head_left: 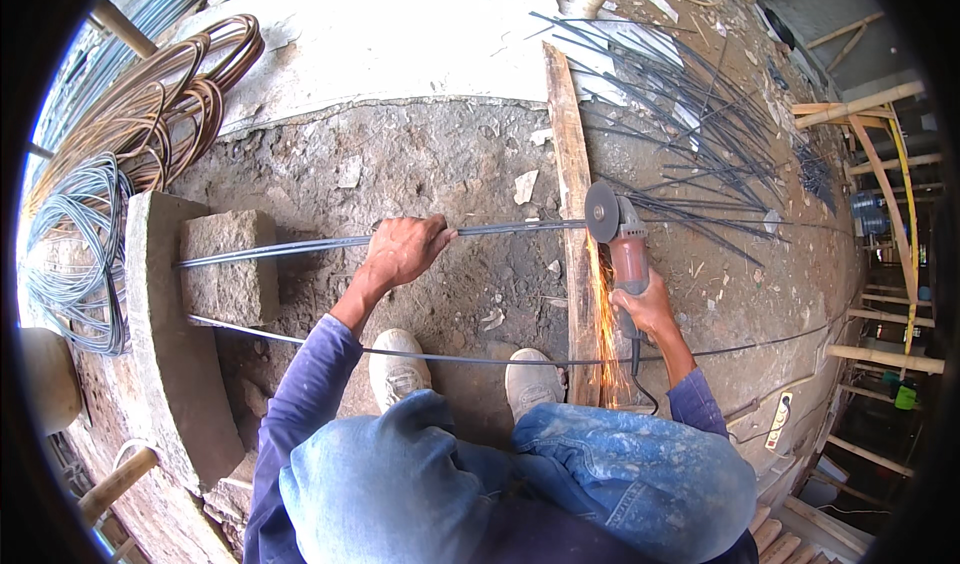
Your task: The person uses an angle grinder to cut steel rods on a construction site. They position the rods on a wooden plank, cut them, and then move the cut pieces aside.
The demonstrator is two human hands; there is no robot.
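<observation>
My left hand (405, 249) is closed around a bundle of thin steel rods (300, 248), pinning it in front of me. The bundle runs from a rough concrete block (228, 269) on the left to a wooden plank (568, 134). My right hand (650, 306) grips an angle grinder (630, 259) by its body. The grinder's disc (602, 211) meets the rods' right end, over the plank. Orange sparks (602, 334) stream from there toward me along the plank. A single rod (460, 361) crosses low, over my shoes.
Cut rods (690, 124) lie heaped beyond the grinder. Coiled rods (80, 254) and a long concrete beam (165, 334) are at the left. A white sheet (400, 34) covers the far ground. The grinder's cord (640, 379) hangs near my right knee; a power strip (778, 421) lies further right.
</observation>
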